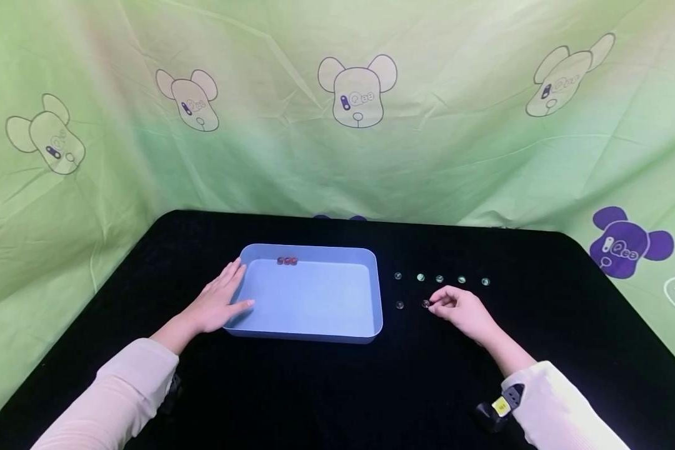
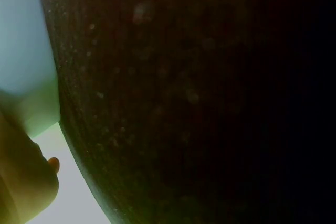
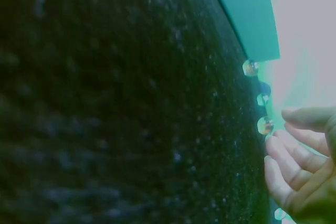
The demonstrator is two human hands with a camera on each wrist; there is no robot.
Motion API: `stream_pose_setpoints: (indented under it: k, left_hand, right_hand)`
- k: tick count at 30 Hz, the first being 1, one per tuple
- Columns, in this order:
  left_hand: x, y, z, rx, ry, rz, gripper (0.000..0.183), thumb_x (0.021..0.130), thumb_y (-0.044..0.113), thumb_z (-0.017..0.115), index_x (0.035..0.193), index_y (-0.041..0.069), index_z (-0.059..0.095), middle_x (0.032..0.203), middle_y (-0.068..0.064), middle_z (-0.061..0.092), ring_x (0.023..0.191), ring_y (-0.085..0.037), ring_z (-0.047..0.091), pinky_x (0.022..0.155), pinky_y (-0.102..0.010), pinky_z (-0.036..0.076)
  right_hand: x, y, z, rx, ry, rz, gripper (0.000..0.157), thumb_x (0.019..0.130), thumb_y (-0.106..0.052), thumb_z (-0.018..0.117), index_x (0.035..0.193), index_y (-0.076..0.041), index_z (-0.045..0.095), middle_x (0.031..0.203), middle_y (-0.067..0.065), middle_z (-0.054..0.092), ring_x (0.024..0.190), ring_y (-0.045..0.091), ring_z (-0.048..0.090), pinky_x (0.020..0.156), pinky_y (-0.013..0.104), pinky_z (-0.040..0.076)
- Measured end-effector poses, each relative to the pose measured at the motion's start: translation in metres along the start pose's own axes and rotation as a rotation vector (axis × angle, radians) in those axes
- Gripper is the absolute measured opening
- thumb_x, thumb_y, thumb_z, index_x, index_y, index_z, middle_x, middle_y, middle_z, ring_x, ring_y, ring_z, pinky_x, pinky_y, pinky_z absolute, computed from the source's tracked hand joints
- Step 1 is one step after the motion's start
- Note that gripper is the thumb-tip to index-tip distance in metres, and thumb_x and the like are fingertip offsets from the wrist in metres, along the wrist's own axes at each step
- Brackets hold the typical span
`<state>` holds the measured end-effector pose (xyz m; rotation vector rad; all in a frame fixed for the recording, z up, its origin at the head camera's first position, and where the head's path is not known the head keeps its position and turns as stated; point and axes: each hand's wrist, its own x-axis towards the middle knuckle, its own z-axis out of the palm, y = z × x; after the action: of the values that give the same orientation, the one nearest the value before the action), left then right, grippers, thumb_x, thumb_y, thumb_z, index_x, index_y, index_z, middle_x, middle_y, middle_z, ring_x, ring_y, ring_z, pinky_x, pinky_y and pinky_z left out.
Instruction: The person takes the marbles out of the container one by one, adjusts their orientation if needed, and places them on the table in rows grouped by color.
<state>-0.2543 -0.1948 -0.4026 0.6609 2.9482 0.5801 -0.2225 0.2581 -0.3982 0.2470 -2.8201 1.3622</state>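
My left hand [image 1: 216,301] lies with extended fingers across the left rim of a blue rectangular tray [image 1: 320,337]. Inside, by the tray's back wall, three reddish marbles [image 1: 287,261] sit side by side. Right of the tray, my right hand [image 1: 460,311] has its fingertips at a clear marble [image 1: 425,304]. In the right wrist view the thumb and fingers stand apart beside that marble [image 3: 265,125], not closed round it. Another clear marble [image 1: 400,305] lies to its left. The left wrist view shows mostly dark cloth and part of the left hand [image 2: 26,177].
Behind the right hand, several glass marbles [image 1: 439,279] form a row on the black tablecloth [image 1: 315,394]. Green printed curtains [image 1: 270,169] enclose the table at the back and sides. A small black device [image 1: 497,409] is strapped at the right wrist.
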Motion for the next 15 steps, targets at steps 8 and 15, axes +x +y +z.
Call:
stream_pose_setpoints:
  k: [8,15]
  left_hand:
    - [-0.001,0.000,0.000,-0.002,-0.005,-0.010,0.075,0.086,0.043,0.045,0.137,-0.001,0.013,0.143,-0.014,0.001,0.129,-0.030,0.001,0.097,-0.051,0.012]
    - [-0.001,0.000,0.000,-0.007,-0.006,-0.010,0.075,0.086,0.043,0.046,0.137,-0.001,0.013,0.143,-0.014,0.001,0.129,-0.031,0.001,0.096,-0.053,0.012]
  right_hand:
    - [-0.011,-0.008,0.005,0.100,-0.009,0.015,0.016,0.075,-0.002,0.062,0.087,0.007,0.056,0.078,0.011,0.060,0.063,0.008,0.055,0.057,0.024,0.046]
    - [-0.021,-0.024,0.012,0.189,-0.045,0.000,0.019,0.075,-0.002,0.062,0.089,0.009,0.055,0.080,0.013,0.060,0.067,0.012,0.057,0.060,0.025,0.046]
